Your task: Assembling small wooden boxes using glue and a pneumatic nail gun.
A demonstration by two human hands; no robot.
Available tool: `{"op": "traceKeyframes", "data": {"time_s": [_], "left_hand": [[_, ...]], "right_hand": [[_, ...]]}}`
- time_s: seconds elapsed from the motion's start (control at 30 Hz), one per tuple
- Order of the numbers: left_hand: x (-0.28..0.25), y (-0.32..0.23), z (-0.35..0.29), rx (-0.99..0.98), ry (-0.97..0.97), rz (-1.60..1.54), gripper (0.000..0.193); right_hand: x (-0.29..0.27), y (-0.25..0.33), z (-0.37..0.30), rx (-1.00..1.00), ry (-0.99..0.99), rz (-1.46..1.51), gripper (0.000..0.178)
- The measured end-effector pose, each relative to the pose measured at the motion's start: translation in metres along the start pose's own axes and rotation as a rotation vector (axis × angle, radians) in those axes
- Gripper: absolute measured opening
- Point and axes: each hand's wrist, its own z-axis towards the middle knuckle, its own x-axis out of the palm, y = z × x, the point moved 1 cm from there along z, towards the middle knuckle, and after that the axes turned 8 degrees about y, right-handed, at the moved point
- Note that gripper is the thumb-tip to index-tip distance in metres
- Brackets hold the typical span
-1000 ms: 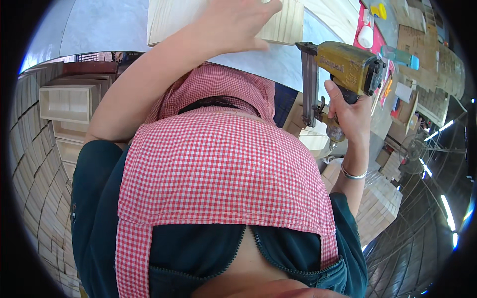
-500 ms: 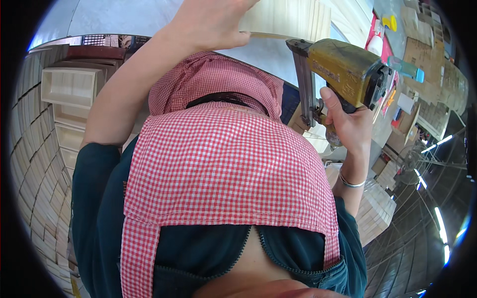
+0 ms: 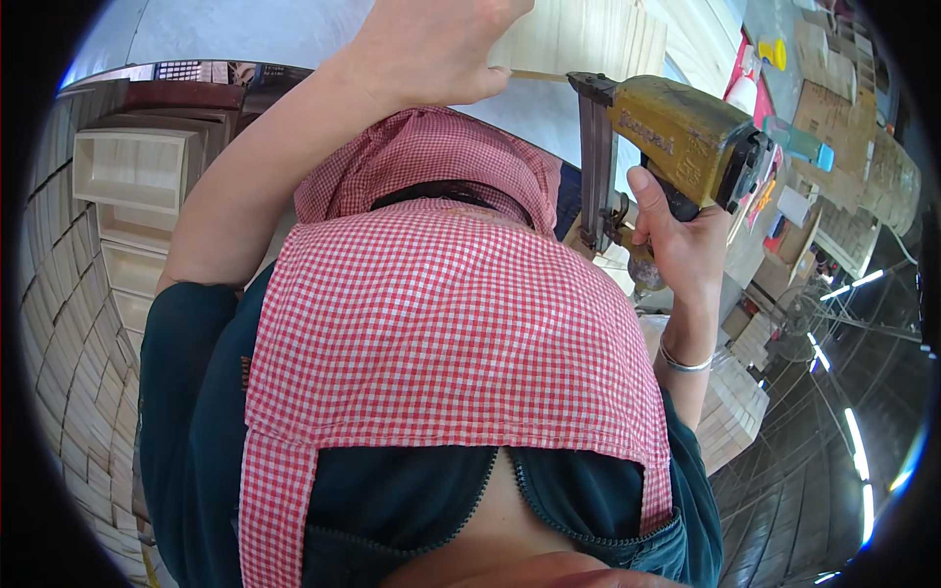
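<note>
My right hand is wrapped round the grip of a yellow and black nail gun, its thumb showing along the handle. The gun's nose lies against the near edge of a pale wooden board, with its long dark magazine pointing back toward my apron. To the left, my left hand is at the board's left end, thumb against the near edge. Its other fingers are bent and partly cut off by the top of the picture. The board lies on a whitish worktable.
Open wooden boxes are stacked at the left, beside piled wooden pieces. On the right stand a bottle with a blue cap, a yellow object and cardboard. More stacked wood is behind my right arm.
The board and my left hand have shifted slightly right. The nail gun's nose has come up against the board's edge, with the gun tilted a little. Both hands keep their hold.
</note>
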Motion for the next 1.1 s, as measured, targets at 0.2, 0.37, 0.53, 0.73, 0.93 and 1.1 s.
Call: {"op": "traceKeyframes", "data": {"time_s": [0.2,0.37,0.53,0.73,0.93,1.1], "left_hand": [[0.006,0.004,0.003,0.003,0.061,-0.085,0.071],[0.008,0.007,0.002,-0.007,0.087,-0.150,0.085],[0.002,0.069,-0.039,-0.033,0.100,-0.209,0.098],[-0.003,0.079,-0.056,-0.156,0.082,-0.286,0.115],[0.005,0.093,-0.064,-0.096,-0.016,-0.468,0.109],[0.017,0.099,-0.060,0.082,-0.151,-0.544,0.102]], "right_hand": [[0.010,-0.001,-0.005,0.008,-0.051,0.009,0.021],[0.016,0.003,-0.007,0.066,-0.057,0.008,0.022],[0.007,0.008,-0.016,0.099,-0.143,0.023,0.031],[0.024,0.031,-0.017,0.056,-0.015,-0.031,0.035],[0.054,0.044,-0.013,-0.121,0.112,-0.244,0.044],[0.067,0.051,-0.008,-0.116,0.186,-0.280,0.051]]}}
